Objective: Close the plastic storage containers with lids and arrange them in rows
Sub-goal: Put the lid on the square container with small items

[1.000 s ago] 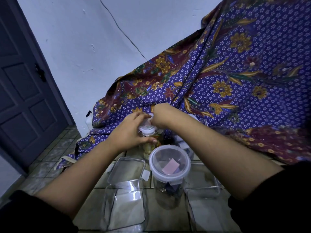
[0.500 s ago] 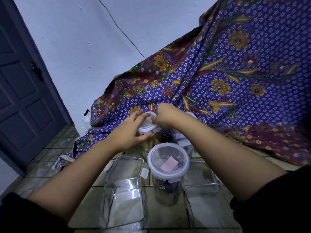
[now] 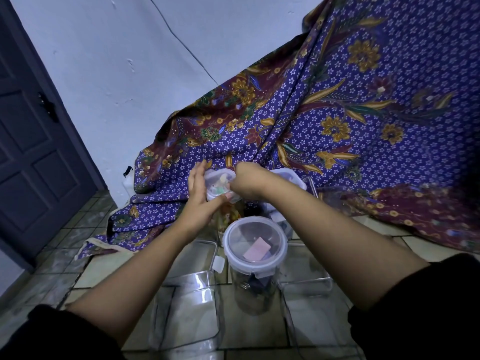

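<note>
Small clear plastic container at far centre: left hand flat against it, right hand pressing its lid | near round lidded jar closed | clear rectangular tubs lying open on the floor

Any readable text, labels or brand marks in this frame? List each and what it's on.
None readable.
Pink card inside the round jar: no print visible.
Lid held between the left hand and right hand: coloured shapes under it, too blurred to read.
Patterned cloth: flowers only, no lettering.

Draped cloth close behind; containers crowding the floor.
</note>
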